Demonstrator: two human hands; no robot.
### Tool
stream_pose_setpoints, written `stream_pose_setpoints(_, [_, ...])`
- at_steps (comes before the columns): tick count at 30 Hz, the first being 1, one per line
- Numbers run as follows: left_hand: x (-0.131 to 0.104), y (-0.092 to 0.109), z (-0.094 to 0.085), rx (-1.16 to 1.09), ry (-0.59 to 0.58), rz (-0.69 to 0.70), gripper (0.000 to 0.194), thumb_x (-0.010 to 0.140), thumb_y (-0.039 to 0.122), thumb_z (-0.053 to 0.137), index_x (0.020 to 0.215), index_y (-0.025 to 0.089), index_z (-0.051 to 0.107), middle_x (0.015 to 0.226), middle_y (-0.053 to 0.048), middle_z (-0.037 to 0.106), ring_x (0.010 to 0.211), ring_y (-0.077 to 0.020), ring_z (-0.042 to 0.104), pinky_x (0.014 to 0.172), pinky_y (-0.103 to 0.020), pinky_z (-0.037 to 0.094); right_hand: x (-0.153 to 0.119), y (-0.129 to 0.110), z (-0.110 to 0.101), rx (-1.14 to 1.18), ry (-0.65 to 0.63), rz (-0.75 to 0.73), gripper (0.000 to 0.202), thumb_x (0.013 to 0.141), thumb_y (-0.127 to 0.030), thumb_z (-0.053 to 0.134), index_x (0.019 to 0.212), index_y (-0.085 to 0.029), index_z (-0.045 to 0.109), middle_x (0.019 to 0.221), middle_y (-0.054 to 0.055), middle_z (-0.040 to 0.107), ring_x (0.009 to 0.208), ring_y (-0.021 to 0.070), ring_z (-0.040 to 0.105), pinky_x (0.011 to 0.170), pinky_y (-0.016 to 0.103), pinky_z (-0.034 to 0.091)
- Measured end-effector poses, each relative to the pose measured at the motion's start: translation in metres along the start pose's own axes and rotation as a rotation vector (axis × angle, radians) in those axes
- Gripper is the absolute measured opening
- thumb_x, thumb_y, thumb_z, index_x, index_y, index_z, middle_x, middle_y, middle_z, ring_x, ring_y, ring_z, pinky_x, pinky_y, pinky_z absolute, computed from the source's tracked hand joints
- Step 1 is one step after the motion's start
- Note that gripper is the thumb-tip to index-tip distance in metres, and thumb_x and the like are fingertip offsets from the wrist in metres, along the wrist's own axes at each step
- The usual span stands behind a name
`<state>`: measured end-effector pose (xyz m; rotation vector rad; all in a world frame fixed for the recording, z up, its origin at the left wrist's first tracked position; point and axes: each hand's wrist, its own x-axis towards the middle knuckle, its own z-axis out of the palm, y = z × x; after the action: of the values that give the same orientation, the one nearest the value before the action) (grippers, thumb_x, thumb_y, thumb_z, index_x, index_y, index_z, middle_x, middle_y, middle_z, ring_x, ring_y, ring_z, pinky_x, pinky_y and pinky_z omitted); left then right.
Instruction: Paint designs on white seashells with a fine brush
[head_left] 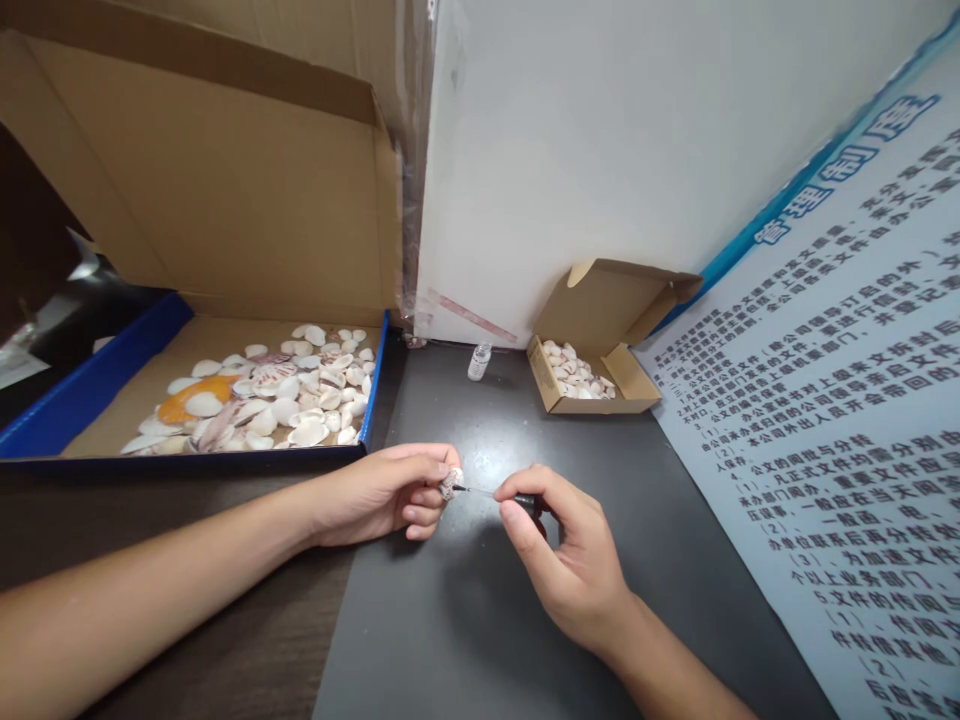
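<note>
My left hand (409, 495) pinches a small speckled shell (451, 484) above the grey mat. In my right hand (562, 550) is a thin brush with a black cap (527, 503), gripped between thumb and fingers. The dark brush tip touches or nearly touches the shell; which of the two I cannot tell. Beyond my hands a small clear bottle with a white label (478, 362) stands upright and uncapped on the mat.
A large open blue box (97, 380) at the left holds several shells (307, 430) and an orange piece (196, 398). A small open cardboard box (637, 388) with shells stands at the back right. A white panel (600, 130) and a printed poster (847, 400) rise behind.
</note>
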<state>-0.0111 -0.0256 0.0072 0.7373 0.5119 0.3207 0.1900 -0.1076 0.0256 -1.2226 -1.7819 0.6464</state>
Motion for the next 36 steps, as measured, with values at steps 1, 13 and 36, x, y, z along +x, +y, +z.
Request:
stream_pose_setpoints(1, [-0.0001,-0.0001,0.0000,0.001,0.000,0.001,0.014,0.089,0.025,0.056,0.080,0.019,0.047,0.058,0.009,0.028,0.051,-0.0082,0.023,0.052,-0.021,0.029,0.0002,-0.0001,0.0000,-0.004,-0.014,0.001,0.008,0.093,-0.022,0.054,0.088,-0.020,0.060,0.073,-0.002,0.059,0.061,0.0104,0.049,0.057,0.022,0.039])
stream_pose_setpoints(13, [-0.0002,0.0011,0.0015,0.018,0.002,0.000,0.015,0.091,0.026,0.056,0.081,0.019,0.047,0.059,0.008,0.027,0.051,-0.0082,0.023,0.053,-0.021,0.029,-0.0004,-0.0003,-0.0004,-0.020,-0.034,0.007,0.011,0.093,-0.021,0.053,0.085,-0.020,0.059,0.071,-0.002,0.058,0.060,0.0105,0.049,0.057,0.022,0.039])
stream_pose_setpoints(36, [-0.0001,0.0004,0.0008,0.016,0.001,0.014,0.016,0.089,0.026,0.059,0.081,0.018,0.049,0.063,0.007,0.033,0.053,-0.0073,0.026,0.053,-0.021,0.029,0.0002,-0.0005,-0.0007,-0.034,-0.044,0.026,0.014,0.094,-0.021,0.051,0.081,-0.020,0.058,0.070,-0.001,0.057,0.059,0.0115,0.048,0.057,0.024,0.039])
